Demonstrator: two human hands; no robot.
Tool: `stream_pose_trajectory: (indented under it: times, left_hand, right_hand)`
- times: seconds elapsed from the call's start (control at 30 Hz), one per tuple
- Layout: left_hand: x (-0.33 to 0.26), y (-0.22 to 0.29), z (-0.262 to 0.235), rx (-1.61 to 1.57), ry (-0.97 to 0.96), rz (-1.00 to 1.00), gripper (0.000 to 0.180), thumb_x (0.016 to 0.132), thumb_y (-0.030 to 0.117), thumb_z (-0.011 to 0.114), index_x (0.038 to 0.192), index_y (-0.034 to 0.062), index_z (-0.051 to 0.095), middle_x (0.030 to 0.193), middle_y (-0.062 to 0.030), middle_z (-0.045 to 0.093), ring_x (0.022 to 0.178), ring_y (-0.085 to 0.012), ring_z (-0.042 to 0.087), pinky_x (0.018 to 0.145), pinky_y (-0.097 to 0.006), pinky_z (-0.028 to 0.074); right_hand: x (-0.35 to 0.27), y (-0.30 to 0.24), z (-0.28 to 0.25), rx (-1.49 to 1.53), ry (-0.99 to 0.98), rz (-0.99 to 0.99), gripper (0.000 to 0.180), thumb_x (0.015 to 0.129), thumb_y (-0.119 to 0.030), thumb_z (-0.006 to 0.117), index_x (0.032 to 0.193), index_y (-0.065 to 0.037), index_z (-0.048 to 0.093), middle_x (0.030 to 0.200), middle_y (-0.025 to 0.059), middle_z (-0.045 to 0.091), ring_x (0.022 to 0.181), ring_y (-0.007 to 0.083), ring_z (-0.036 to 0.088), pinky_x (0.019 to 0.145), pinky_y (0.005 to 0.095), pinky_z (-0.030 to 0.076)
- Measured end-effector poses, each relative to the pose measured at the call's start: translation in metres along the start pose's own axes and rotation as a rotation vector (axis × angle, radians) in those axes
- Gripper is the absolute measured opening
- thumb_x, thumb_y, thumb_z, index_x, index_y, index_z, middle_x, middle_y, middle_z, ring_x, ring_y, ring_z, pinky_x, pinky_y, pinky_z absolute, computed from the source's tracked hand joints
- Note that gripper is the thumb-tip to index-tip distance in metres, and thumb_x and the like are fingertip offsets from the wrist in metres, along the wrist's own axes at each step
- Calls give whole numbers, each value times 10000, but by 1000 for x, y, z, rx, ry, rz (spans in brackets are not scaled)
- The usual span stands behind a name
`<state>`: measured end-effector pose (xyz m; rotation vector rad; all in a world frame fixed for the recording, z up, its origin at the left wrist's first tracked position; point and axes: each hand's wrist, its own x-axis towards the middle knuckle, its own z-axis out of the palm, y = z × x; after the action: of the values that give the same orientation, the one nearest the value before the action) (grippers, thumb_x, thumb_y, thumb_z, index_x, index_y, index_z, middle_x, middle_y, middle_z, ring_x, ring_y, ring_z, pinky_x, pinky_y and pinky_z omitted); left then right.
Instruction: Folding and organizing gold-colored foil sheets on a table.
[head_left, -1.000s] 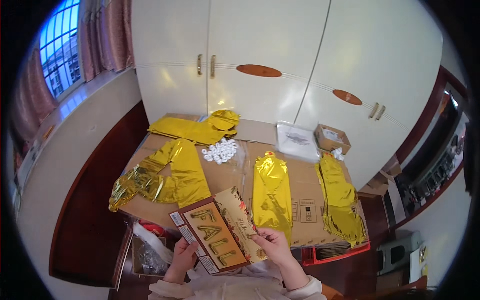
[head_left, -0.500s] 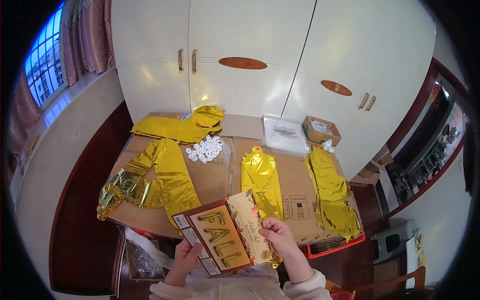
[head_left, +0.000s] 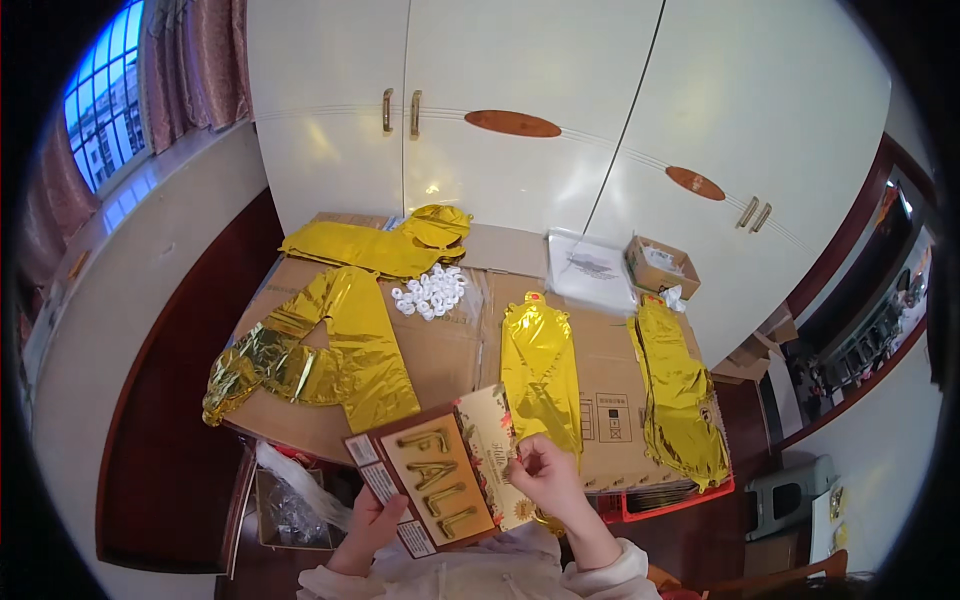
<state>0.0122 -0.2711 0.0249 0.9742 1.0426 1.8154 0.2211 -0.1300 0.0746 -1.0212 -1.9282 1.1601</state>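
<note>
My left hand (head_left: pixel 378 522) is closed on the lower left edge of a printed cardboard card (head_left: pixel 440 475). The card has a brown and orange panel picturing gold letter balloons and a cream panel with autumn leaves. At the cream panel's right edge, my right hand (head_left: pixel 546 476) pinches the card between thumb and curled fingers. Just beyond it lies a flat, folded gold foil balloon (head_left: pixel 540 365), its lower end partly hidden by my hand and the card. To the left, a large uninflated foil letter balloon (head_left: pixel 360 335) is spread over the table's edge.
Gold foil balloons (head_left: pixel 345 250) lie at the back left, others (head_left: pixel 675 400) on the right. White ribbon rolls (head_left: pixel 430 292) are heaped on the cardboard-covered table (head_left: pixel 445 350). Clear plastic bags (head_left: pixel 590 270) and a small carton (head_left: pixel 662 268) sit by the white cabinet (head_left: pixel 510 190).
The view has turned slightly left, so the table's things appear farther right. My right hand's fingers have curled more at the card's edge, and the cream panel looks narrower.
</note>
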Motion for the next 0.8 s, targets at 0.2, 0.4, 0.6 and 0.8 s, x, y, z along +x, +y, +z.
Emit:
stream_pose_trajectory:
  times: [0.2,0.4,0.6,0.8]
  left_hand:
    - [-15,5,-34,174,-27,78,318,939,86,542,1239,-15,517,1158,-80,627,1026,-156,597,901,-314,463]
    - [-38,24,-75,31,210,-56,357,926,94,533,1268,5,482,1186,-99,610,1024,-191,621,858,-331,514]
    - [-61,23,-92,-255,290,-85,379,922,56,526,1292,8,459,1216,-103,593,1062,-193,604,905,-342,495]
    - [-72,13,-101,-347,340,-121,376,919,62,534,1287,18,468,1216,-100,594,1069,-199,606,915,-351,497]
  right_hand:
    - [-3,1,30,306,-70,28,134,871,5,582,938,-77,499,784,-40,558,665,31,507,578,196,397]
    - [4,2,69,1070,-509,387,156,872,-5,640,967,-96,557,864,-9,614,753,85,594,645,235,462]
    - [2,5,101,1512,-914,600,152,886,-114,661,997,-108,557,914,5,652,830,132,642,724,281,526]
    - [-11,11,129,1615,-818,505,288,902,-100,625,1168,-44,532,1104,92,644,1024,205,643,876,370,539]
